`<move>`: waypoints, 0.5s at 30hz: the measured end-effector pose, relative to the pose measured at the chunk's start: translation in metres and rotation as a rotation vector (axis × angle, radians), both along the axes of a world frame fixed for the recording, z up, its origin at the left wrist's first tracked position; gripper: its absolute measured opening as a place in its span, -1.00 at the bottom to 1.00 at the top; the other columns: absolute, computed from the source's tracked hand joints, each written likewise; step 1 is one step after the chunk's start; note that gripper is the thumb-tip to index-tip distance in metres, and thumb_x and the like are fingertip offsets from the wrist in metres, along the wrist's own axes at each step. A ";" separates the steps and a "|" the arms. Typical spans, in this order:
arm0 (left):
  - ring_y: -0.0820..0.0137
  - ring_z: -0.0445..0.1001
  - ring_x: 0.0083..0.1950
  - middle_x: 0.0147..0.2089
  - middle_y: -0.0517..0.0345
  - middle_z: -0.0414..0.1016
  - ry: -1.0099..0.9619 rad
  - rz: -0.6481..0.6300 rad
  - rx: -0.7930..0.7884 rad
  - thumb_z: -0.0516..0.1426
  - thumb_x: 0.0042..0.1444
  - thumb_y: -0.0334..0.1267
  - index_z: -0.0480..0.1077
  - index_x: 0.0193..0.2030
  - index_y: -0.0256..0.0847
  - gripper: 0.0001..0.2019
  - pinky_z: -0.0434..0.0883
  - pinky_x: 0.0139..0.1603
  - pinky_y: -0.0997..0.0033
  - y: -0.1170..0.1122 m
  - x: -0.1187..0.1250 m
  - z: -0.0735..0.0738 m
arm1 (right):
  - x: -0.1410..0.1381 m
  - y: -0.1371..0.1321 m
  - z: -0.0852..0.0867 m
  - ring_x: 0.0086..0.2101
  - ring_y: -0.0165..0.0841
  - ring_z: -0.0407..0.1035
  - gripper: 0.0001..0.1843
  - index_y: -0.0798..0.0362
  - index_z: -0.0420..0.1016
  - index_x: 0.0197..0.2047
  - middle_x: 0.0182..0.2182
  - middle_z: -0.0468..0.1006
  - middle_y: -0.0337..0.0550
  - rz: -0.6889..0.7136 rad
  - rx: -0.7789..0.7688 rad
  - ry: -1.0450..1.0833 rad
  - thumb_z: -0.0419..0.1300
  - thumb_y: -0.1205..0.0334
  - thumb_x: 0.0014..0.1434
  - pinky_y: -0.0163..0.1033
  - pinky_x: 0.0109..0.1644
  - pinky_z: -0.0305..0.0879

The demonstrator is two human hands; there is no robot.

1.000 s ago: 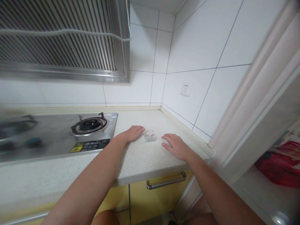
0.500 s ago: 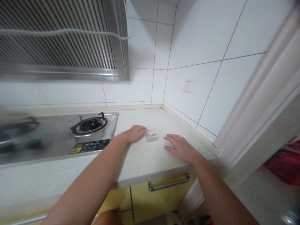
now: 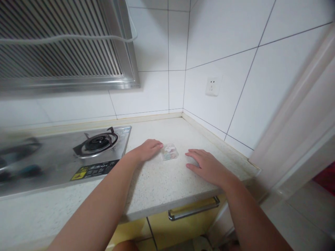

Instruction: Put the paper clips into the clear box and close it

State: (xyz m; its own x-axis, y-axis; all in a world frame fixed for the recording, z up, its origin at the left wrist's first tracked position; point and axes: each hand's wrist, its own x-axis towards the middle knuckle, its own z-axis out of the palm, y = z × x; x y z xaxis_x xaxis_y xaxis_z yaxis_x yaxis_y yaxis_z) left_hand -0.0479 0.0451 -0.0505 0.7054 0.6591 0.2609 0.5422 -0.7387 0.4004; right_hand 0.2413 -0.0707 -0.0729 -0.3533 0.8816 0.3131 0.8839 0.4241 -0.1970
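A small clear packet or box [image 3: 170, 152] with white, pink and green bits showing through lies flat on the pale speckled countertop [image 3: 154, 184]; its exact kind is hard to make out. My left hand [image 3: 149, 150] rests on the counter just left of it, fingers stretched out, fingertips at or very near its edge. To its right, with a gap between, my right hand [image 3: 204, 164] lies on the counter, fingers spread and thumb apart. Neither hand grips anything.
A gas stove [image 3: 102, 142] sits in the counter at left, under a slatted metal range hood [image 3: 78, 52] with a white cable [image 3: 65, 37] across it. White tiled walls meet behind, with a socket [image 3: 212, 86]. Below the counter edge is a yellow drawer with a metal handle [image 3: 193, 210].
The camera view has tilted and shifted slightly. Both hands and the clear packet keep nearly the same places on the counter.
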 end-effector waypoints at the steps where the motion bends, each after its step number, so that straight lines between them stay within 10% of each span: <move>1: 0.14 0.45 0.10 0.05 -0.12 0.57 -0.004 0.002 -0.002 -0.11 0.40 -0.01 0.51 0.06 -0.26 -0.52 0.26 0.22 0.16 0.001 0.000 0.000 | 0.000 0.000 0.000 0.20 -0.04 0.27 -0.48 0.05 0.42 0.23 0.23 0.41 0.06 -0.003 -0.001 0.009 0.11 -0.04 0.32 0.14 0.27 0.20; 8: 0.15 0.45 0.13 0.06 -0.10 0.57 -0.025 0.033 -0.014 -0.10 0.39 -0.02 0.52 0.03 -0.26 -0.53 0.26 0.26 0.15 0.006 0.000 -0.005 | 0.000 -0.008 0.005 0.01 -0.10 0.40 -0.71 0.05 0.51 0.02 -0.01 0.56 0.04 -0.019 0.057 0.108 0.12 0.17 0.29 0.09 0.14 0.30; 15: 0.16 0.38 0.24 0.18 -0.08 0.50 -0.033 0.092 -0.013 -0.11 0.38 0.03 0.45 0.14 -0.24 -0.50 0.22 0.34 0.12 0.008 -0.001 -0.013 | -0.014 -0.115 -0.036 -0.41 -0.33 0.31 -0.69 0.01 0.25 -0.50 -0.53 0.37 -0.18 0.250 0.178 0.285 0.07 0.33 0.30 -0.20 -0.30 0.25</move>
